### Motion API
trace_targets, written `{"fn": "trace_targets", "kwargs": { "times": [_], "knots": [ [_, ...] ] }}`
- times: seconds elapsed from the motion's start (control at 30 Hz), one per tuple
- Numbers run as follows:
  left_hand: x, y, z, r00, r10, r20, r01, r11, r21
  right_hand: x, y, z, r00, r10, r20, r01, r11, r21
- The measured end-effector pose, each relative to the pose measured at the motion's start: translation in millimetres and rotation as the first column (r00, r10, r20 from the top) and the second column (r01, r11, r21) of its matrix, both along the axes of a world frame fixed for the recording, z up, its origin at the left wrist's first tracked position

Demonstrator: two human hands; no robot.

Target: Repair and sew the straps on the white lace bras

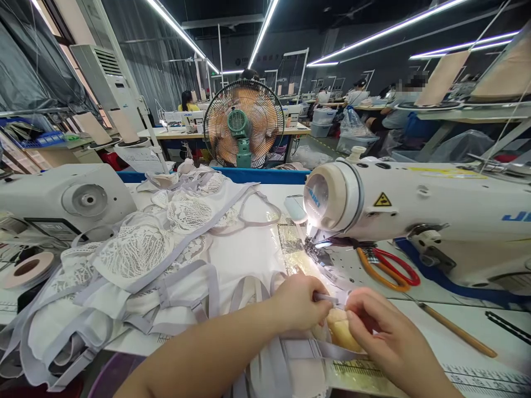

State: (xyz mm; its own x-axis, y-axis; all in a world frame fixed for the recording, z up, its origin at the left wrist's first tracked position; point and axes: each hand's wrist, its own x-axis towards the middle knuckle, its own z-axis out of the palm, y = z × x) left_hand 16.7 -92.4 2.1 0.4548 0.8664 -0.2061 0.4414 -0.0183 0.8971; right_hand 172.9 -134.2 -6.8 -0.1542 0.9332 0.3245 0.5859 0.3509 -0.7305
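Grey strap (327, 298) — long axis left to right, near the tabletop's (456, 310) front edge — bridges left hand (297, 301), closed around it, and right hand (379, 323), pinching its end.

Lit ceiling tubes (264, 27), dark rear wall (296, 44); at left, grey curtain (145, 72) and upright air conditioner (118, 94); centre, caged fan (238, 122) before a farther bench (166, 133).

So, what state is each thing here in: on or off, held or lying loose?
Left hand: pinching a grey strap
Right hand: pinching at the same strap
Right sewing machine: work light on
Ceiling lights: lit
Fan: upright; spinning unclear
Lace garments: heaped, loose
Wooden-handled tool: lying loose
Orange and red handles: lying unheld
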Motion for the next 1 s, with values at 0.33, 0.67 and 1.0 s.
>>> {"fn": "trace_targets", "kwargs": {
  "times": [0.33, 0.67, 1.0],
  "knots": [
    [1, 2, 0.7, 0.987, 0.026, -0.157, 0.010, 0.975, 0.223, 17, 14, 0.6, 0.938, -0.191, -0.290, 0.054, 0.905, -0.422],
    [3, 3, -12.9, 0.991, 0.076, 0.108, -0.094, 0.980, 0.174, -6, 14, -3.6, 0.883, -0.199, -0.424, -0.004, 0.902, -0.432],
    [-1, 8, 1.3, 0.954, 0.168, 0.247, -0.113, 0.969, -0.221, -1, 11, -9.6, 0.899, -0.216, -0.380, 0.059, 0.922, -0.384]
  ]
}}
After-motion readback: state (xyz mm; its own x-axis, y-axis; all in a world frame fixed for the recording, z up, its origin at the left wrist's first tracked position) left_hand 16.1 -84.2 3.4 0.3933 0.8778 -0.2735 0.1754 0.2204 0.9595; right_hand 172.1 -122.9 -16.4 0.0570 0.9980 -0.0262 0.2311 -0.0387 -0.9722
